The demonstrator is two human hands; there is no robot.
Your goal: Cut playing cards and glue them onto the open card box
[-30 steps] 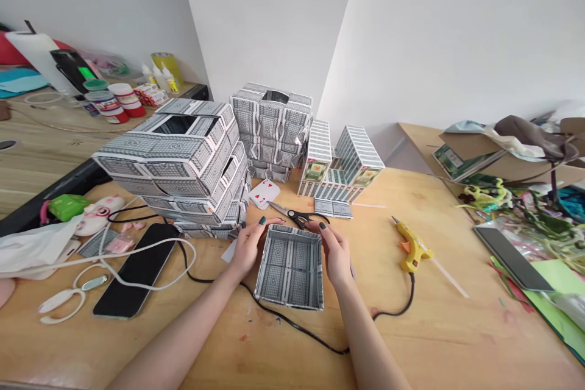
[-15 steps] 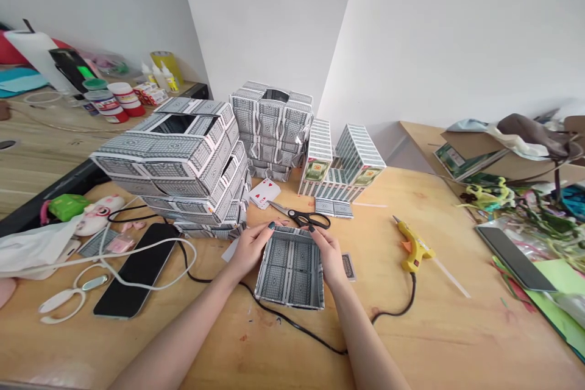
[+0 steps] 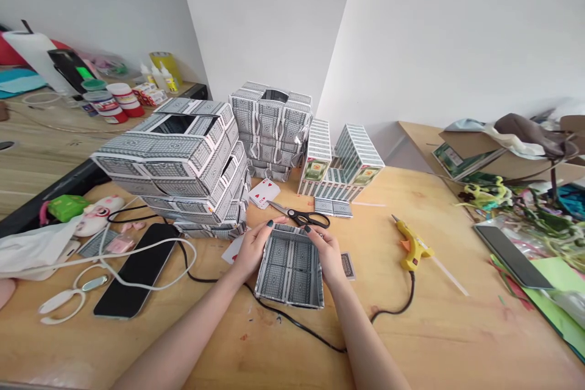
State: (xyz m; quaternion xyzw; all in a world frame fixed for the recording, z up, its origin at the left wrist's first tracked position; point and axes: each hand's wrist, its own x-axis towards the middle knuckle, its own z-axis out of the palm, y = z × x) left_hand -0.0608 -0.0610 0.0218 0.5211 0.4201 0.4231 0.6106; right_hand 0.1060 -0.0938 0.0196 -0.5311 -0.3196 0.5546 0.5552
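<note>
Between my hands is a shallow open box made of grey-backed playing cards. My left hand grips its far left corner, thumb on the rim. At the far right corner my right hand holds the wall the same way, with the fingers mostly hidden outside. Just beyond the box lie black-handled scissors and loose playing cards, faces up. One face-up card sits partly under my left hand, and a card showing its back lies beside my right wrist.
Larger playing-card boxes are stacked at the left, with another stack behind. Card packs form a U shape. A yellow glue gun rests right, its black cord crossing below the box. A phone and white cable lie left.
Both hands keep their hold on the box, which stays nearly in place. My left hand has shifted slightly, and more of the face-up card beside it shows.
</note>
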